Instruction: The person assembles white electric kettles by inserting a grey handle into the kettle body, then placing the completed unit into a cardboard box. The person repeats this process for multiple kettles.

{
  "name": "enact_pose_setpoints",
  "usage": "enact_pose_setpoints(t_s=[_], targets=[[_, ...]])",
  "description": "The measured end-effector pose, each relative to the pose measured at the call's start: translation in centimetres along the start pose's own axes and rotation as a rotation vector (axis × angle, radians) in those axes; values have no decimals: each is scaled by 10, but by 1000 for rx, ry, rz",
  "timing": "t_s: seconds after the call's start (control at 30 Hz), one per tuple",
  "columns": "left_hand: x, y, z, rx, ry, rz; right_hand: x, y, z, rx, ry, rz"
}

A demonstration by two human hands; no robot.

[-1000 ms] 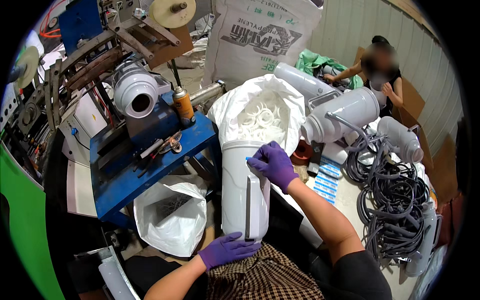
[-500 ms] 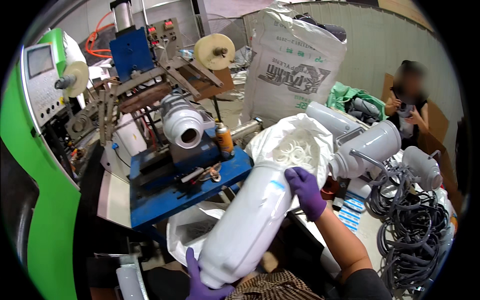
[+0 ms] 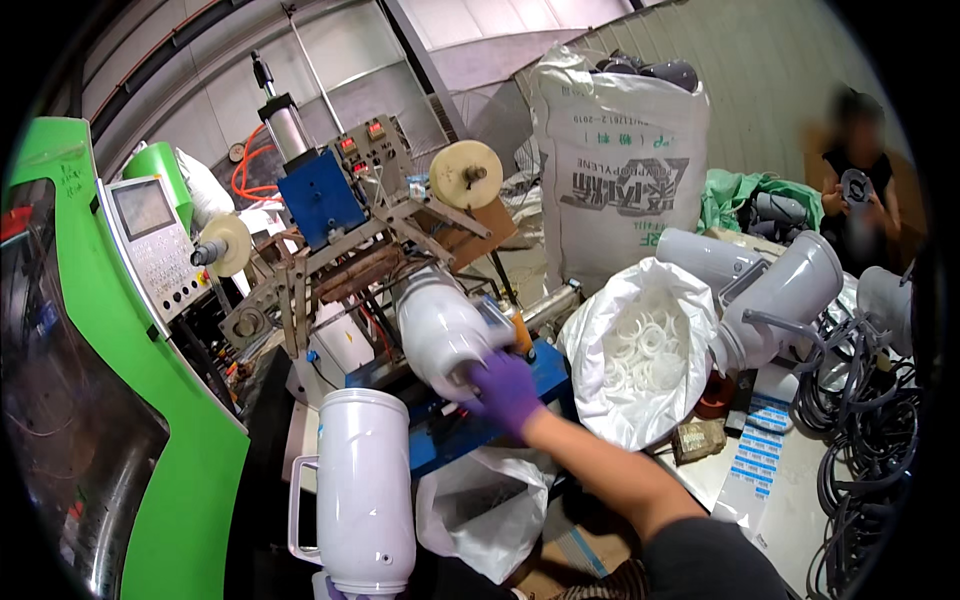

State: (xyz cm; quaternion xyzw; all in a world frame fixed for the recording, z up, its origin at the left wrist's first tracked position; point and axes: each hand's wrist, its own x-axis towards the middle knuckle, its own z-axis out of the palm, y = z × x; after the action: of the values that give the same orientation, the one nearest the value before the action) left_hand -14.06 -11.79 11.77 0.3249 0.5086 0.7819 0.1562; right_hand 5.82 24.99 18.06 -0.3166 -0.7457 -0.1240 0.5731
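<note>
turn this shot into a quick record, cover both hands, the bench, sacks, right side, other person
left hand: purple glove, mostly hidden at the base of a handled grey canister
right hand: purple glove, at the mouth of a second grey canister; fingertips hidden
bench: blue table under the second canister
sacks: open white sack holding white rings
right side: tangled dark hoses
other person: holding a grey piece

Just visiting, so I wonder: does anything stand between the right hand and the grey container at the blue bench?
Nothing visible: the right hand is at the open end of the grey container. An orange can stands beside it, not between.
</note>
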Motion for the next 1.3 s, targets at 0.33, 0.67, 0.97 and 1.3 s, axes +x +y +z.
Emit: enact_pose_setpoints(t_s=[0.33, 0.67, 0.97, 1.3], targets=[[147, -36, 116, 311, -324, 431, -208, -63, -312, 457, 165, 1081], [213, -31, 364, 1530, -615, 1047, -233, -51, -289, 606, -360, 351], [207, -9, 373, 1477, -863, 1313, -220, -50, -262, 621, -257, 219], [6, 46, 253, 67, -2016, 339, -177, -43, -254, 1093, -440, 348]])
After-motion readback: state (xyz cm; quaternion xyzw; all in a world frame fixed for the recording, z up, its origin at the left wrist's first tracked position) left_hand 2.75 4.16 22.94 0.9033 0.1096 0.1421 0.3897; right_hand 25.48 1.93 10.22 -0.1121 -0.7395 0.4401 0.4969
